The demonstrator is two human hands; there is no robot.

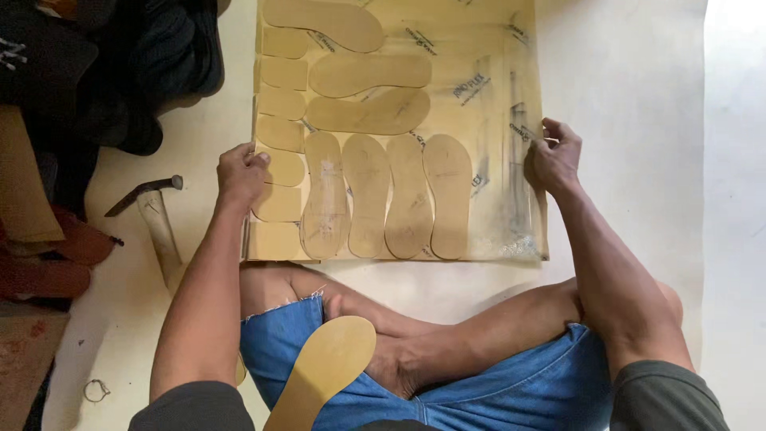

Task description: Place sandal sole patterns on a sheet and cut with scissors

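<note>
Loose sole [325, 369]: rests on near left thigh, on blue shorts [511, 383].
Left hand [242, 172]: fingers curled closed on board's left edge.
Right hand [554, 157]: fingers pinch board's right edge.
Board [487, 120]: flat on floor, far of legs, bearing cut sole shapes [383, 195].
Hammer [152, 209]: left, apart.

A tan board [487, 72] with sole shapes cut in it lies on the pale floor [638, 96]. The left hand [242, 172] grips its left edge, the right hand [554, 157] its right edge. A loose sole [323, 371] rests on the person's lap; a hammer [152, 211] lies by the board's left edge.
</note>
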